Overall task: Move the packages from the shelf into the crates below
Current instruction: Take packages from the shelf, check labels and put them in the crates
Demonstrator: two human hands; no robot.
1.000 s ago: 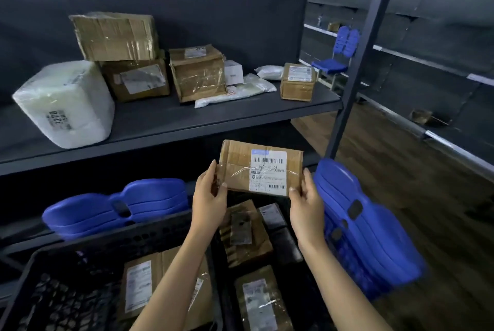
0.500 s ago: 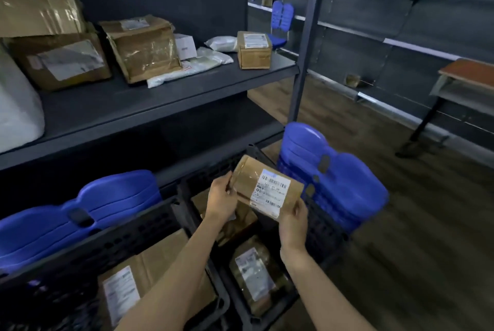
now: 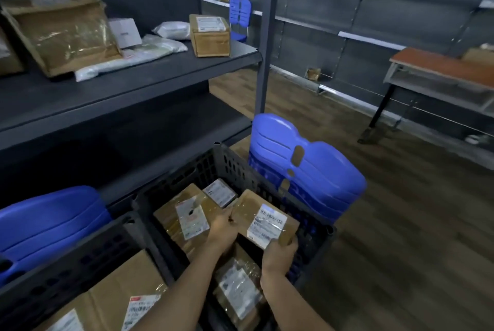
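A flat brown package with a white barcode label is tilted inside the right black crate. My left hand grips its left edge and my right hand grips its near right corner. Beneath it in the crate lie other taped brown packages. On the dark shelf remain a small brown box, a large taped box, a white carton and white bags.
A second black crate at lower left holds a large cardboard box. Blue plastic chair backs stand behind the left crate and right of the right crate. A shelf post rises behind. A desk stands at far right on the wooden floor.
Both hands have lowered the labelled package from in front of the shelf down into the right crate. The view has swung right and downward.
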